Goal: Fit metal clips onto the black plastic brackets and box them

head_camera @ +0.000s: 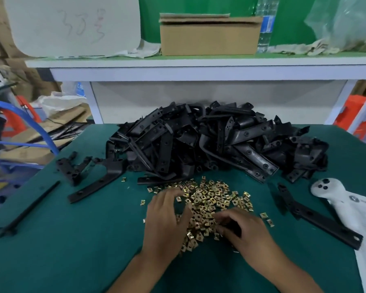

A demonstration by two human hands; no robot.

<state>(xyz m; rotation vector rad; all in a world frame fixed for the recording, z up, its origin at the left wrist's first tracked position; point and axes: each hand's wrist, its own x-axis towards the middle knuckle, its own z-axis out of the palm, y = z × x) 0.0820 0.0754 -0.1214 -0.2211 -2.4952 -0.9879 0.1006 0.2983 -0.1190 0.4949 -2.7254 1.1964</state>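
Black plastic brackets (216,142) lie in a big heap at the far middle of the green table (72,250), and the small metal clips (209,199) are spread just near of it. The left hand (167,220) rests on the clips with fingers spread open. The right hand (247,231) has its fingers curled down into the clips; whether they grip one I cannot tell.

left hand (167,220) spread, palm down on metal clips (209,199) | right hand (245,231) curled, fingertips in the clip pile | black plastic brackets (216,142) heaped behind on green mat (72,250) | cardboard box (209,37) on shelf (199,65)
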